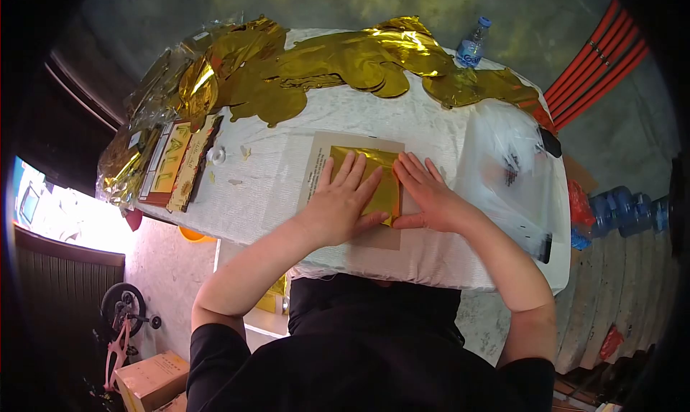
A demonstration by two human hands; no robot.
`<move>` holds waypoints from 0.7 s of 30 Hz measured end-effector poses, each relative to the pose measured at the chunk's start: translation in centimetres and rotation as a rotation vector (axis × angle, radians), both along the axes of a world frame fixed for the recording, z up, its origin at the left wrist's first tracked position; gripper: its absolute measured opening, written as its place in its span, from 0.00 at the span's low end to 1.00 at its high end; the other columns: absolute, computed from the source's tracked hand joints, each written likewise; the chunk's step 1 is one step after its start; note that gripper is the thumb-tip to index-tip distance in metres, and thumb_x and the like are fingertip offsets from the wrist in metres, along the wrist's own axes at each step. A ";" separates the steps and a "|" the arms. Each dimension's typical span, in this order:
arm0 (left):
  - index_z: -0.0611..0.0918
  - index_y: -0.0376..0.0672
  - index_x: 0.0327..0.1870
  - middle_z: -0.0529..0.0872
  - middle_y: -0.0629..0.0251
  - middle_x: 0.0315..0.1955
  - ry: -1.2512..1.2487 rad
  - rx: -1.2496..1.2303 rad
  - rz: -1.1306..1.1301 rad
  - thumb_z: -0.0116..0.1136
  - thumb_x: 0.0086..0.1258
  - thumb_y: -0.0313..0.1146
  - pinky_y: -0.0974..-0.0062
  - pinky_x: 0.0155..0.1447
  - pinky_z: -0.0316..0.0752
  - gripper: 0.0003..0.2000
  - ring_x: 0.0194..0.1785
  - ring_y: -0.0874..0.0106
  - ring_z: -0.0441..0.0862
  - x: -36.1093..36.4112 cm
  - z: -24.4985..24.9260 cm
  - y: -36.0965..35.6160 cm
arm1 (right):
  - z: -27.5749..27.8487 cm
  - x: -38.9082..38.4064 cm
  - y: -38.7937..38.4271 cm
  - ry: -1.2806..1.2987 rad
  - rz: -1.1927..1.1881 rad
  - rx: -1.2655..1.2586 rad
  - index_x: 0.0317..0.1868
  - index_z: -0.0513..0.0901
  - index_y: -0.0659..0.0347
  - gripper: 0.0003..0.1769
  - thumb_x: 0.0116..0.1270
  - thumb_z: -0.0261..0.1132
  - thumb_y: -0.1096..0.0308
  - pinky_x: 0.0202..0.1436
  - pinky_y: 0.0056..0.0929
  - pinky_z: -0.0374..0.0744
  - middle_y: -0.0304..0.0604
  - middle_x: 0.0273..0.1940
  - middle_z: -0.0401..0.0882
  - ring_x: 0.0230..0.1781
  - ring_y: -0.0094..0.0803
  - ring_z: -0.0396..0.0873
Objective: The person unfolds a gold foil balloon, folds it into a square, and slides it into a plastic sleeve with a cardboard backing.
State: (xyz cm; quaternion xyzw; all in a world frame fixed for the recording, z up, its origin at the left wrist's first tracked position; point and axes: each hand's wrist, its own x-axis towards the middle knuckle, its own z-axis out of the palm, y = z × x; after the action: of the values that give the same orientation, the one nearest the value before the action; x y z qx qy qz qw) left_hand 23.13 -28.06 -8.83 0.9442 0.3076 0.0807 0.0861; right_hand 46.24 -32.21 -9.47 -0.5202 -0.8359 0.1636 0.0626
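Under both hands lies a folded sheet of shiny gold foil (pixel 386 196), set on a flat grey-brown card (pixel 316 153) with printed lines along its left side. My left hand (pixel 343 204) rests flat on the foil, its fingers stretched out and pointing away from me. On the foil's right edge is my right hand (pixel 430 198), fingers extended and thumb pointing left toward the other thumb. Neither hand grips anything. The foil's lower left part is hidden beneath my left hand.
Flat gold foil balloons (pixel 330 60) spread along the far edge of the white-covered table (pixel 251 153). A water bottle (pixel 472 44) stands behind them. Clear plastic bags (pixel 503 175) lie at the right. Packaged items (pixel 170 160) and a tape roll (pixel 216 154) are at the left.
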 end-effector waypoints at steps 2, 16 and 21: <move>0.60 0.41 0.71 0.57 0.42 0.70 0.018 0.004 0.002 0.50 0.69 0.56 0.48 0.75 0.41 0.36 0.75 0.47 0.48 0.1 0.1 -0.1 | -0.1 -0.3 0.1 -0.014 0.002 0.008 0.73 0.47 0.70 0.60 0.54 0.68 0.40 0.77 0.47 0.39 0.60 0.75 0.41 0.78 0.47 0.36; 0.53 0.38 0.73 0.59 0.41 0.69 -0.046 0.018 -0.015 0.46 0.67 0.63 0.47 0.74 0.43 0.44 0.75 0.46 0.49 0.1 -0.5 0.0 | -0.7 -2.7 0.9 -0.076 0.008 0.077 0.72 0.49 0.70 0.57 0.54 0.70 0.47 0.77 0.50 0.41 0.60 0.74 0.43 0.77 0.48 0.39; 0.62 0.38 0.70 0.61 0.42 0.68 -0.078 0.148 0.002 0.52 0.65 0.60 0.48 0.73 0.49 0.41 0.74 0.49 0.54 -0.2 -0.1 -0.5 | 0.0 -3.4 0.6 -0.133 -0.029 0.033 0.72 0.49 0.70 0.56 0.55 0.69 0.47 0.77 0.50 0.41 0.60 0.74 0.43 0.77 0.48 0.39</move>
State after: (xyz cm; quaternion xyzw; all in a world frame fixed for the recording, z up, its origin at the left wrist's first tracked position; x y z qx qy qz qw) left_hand 22.93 -28.56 -8.90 0.9438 0.2981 0.1399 0.0278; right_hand 42.84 -31.59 -9.47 -0.5407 -0.8333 0.1139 0.0178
